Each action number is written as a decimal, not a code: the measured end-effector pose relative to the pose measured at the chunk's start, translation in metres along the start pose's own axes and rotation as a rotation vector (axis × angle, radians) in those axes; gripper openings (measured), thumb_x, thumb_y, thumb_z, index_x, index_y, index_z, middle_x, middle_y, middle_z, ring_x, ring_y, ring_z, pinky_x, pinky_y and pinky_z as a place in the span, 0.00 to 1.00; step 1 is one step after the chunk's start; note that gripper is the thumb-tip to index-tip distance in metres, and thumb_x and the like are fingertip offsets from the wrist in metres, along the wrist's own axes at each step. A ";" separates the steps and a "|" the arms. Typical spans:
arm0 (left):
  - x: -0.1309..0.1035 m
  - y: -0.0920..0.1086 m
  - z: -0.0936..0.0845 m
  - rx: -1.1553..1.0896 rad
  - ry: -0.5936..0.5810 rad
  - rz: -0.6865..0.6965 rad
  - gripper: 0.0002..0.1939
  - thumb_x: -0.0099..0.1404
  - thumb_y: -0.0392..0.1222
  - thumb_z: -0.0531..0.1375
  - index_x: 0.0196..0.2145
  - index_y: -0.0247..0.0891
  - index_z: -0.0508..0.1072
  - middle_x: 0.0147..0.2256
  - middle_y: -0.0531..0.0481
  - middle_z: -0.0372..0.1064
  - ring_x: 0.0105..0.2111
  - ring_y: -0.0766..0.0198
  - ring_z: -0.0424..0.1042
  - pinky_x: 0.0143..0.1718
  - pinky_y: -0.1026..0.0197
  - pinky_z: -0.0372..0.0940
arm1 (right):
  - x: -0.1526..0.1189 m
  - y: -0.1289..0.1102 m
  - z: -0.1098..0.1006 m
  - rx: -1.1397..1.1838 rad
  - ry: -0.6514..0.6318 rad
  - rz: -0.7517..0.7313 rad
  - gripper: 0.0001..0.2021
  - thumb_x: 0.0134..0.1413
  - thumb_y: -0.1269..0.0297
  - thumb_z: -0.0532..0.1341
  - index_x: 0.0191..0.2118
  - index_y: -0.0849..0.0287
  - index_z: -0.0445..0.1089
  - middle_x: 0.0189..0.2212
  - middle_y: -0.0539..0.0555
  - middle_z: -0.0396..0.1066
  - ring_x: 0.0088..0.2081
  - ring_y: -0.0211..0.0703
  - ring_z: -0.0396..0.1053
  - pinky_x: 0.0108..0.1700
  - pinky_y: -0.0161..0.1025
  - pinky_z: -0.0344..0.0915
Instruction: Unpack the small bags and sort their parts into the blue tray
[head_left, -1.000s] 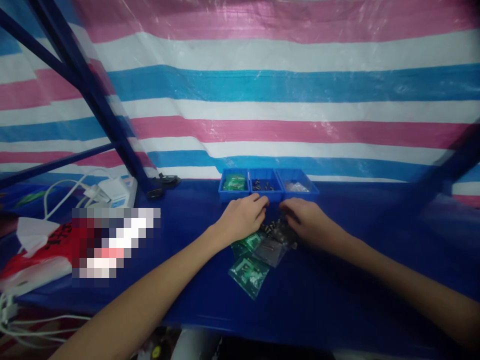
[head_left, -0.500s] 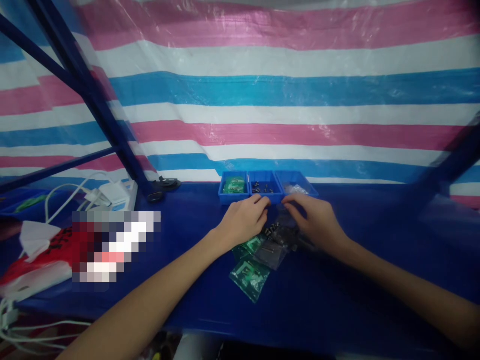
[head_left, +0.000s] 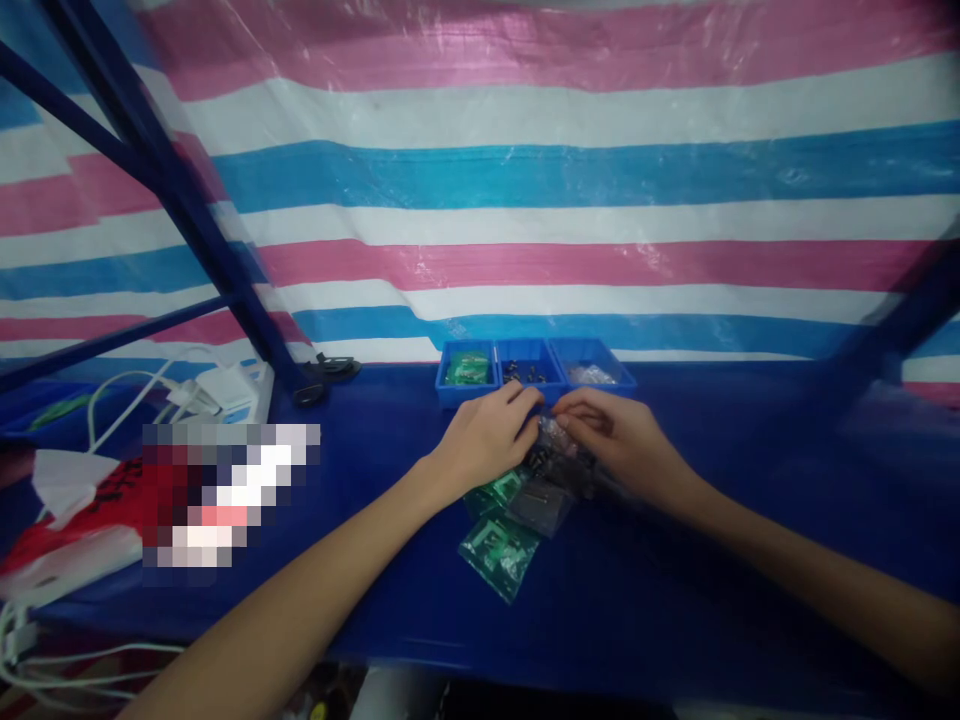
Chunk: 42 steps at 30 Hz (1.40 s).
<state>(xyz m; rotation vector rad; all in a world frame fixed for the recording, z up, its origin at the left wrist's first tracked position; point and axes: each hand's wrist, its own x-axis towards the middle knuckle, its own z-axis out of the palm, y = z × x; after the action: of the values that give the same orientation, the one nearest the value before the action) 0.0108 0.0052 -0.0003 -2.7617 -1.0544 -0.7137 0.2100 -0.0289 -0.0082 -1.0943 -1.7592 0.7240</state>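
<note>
Just in front of three joined blue bins, my left hand [head_left: 491,432] is closed, fingers curled on a clear plastic bag [head_left: 553,432]. My right hand [head_left: 622,435] pinches the same bag from the right, thumb against fingertips. Beneath and between the hands lie small clear bags with dark parts [head_left: 566,470]. Nearer the front are a greyish bag [head_left: 538,503] and a green bag [head_left: 499,555]. The left bin [head_left: 442,385] holds green bags, the middle bin [head_left: 531,388] small metal parts, and the right bin [head_left: 626,375] clear bags.
On the left are a white power strip [head_left: 262,395] with cables, a red item [head_left: 124,490] and a blue tray [head_left: 112,400] with something green. A black object [head_left: 337,367] lies by the blue frame post [head_left: 202,230]. A striped sheet [head_left: 525,180] hangs behind the blue table [head_left: 637,600].
My right hand has moved slightly left, closer to my left hand, and its fingers have closed. A clear bag now shows between both hands.
</note>
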 end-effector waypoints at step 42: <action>0.002 -0.006 0.002 -0.099 0.177 0.069 0.12 0.75 0.41 0.48 0.45 0.37 0.71 0.41 0.48 0.69 0.40 0.64 0.71 0.41 0.61 0.69 | -0.003 -0.003 0.003 -0.291 0.120 -0.068 0.10 0.63 0.57 0.59 0.40 0.56 0.74 0.32 0.51 0.75 0.32 0.42 0.70 0.33 0.38 0.64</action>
<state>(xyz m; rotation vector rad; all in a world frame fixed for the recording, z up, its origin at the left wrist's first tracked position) 0.0085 0.0114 -0.0016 -2.7375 -0.9076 -1.0033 0.2071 -0.0325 -0.0083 -1.2360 -1.8260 0.3596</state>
